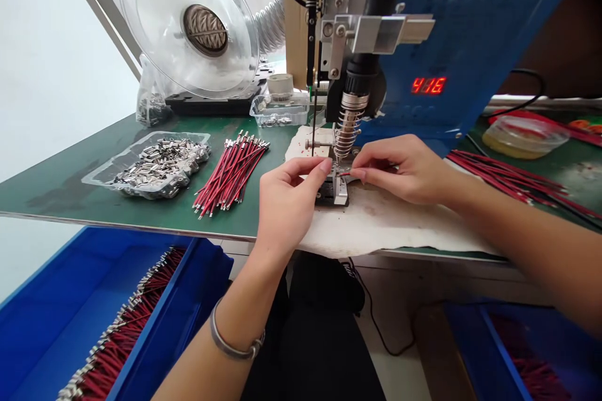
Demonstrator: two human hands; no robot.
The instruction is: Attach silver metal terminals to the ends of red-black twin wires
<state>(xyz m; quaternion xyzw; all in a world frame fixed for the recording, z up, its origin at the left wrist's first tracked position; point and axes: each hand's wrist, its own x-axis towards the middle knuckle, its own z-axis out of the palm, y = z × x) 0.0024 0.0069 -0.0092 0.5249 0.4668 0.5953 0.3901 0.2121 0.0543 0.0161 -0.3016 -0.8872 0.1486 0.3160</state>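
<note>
My left hand (286, 200) is curled, thumb and forefinger pinched at the small metal fixture (339, 188) under the soldering tip (347, 131); what it pinches is too small to make out. My right hand (399, 169) pinches a thin red wire (345, 173) whose end points into the fixture. Both hands rest on a white cloth (385, 225) on the green bench (70, 182). A bundle of red wires (230, 172) lies left of my left hand. Beyond it, a clear tray (155, 163) holds metal terminals.
A blue soldering machine (470, 44) with red digit displays stands behind the fixture. A clear solder reel (188, 25) stands at back left. More red wires (508, 178) lie at right. Blue bins (70, 313) below the bench hold finished wires.
</note>
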